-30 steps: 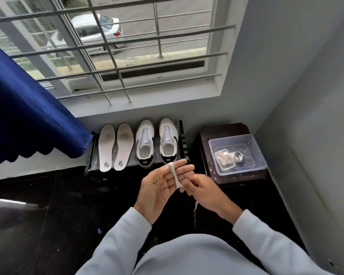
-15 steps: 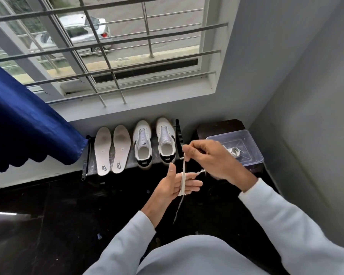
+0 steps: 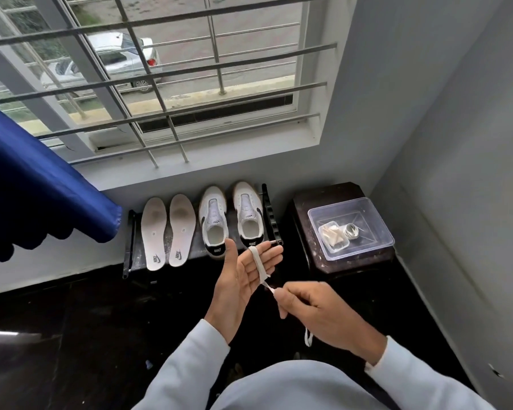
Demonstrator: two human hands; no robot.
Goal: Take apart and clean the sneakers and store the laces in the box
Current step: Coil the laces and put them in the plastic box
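A white shoelace (image 3: 258, 263) loops around the straight fingers of my left hand (image 3: 240, 279), held palm up in front of me. My right hand (image 3: 317, 315) pinches the lace just below and to the right, and a loose end (image 3: 307, 338) hangs under that hand. Two white laceless sneakers (image 3: 230, 218) stand on a low dark rack (image 3: 271, 216) under the window. Beside them on the left lie two white insoles (image 3: 168, 232). On a dark stool (image 3: 308, 202) at the right sits a clear plastic box (image 3: 376, 220) holding a rolled lace (image 3: 351, 231) and a small tub with a cloth (image 3: 332, 235).
A blue curtain (image 3: 36, 187) hangs at the left over the rack's end. A barred window (image 3: 166, 84) fills the wall above the sneakers. Grey walls close the corner at the right. The floor (image 3: 72, 335) is dark and glossy.
My right hand dropped from above the left hand to below and right of it, carrying the lace over the left fingers. My left hand opened flatter, and the view tilted slightly.
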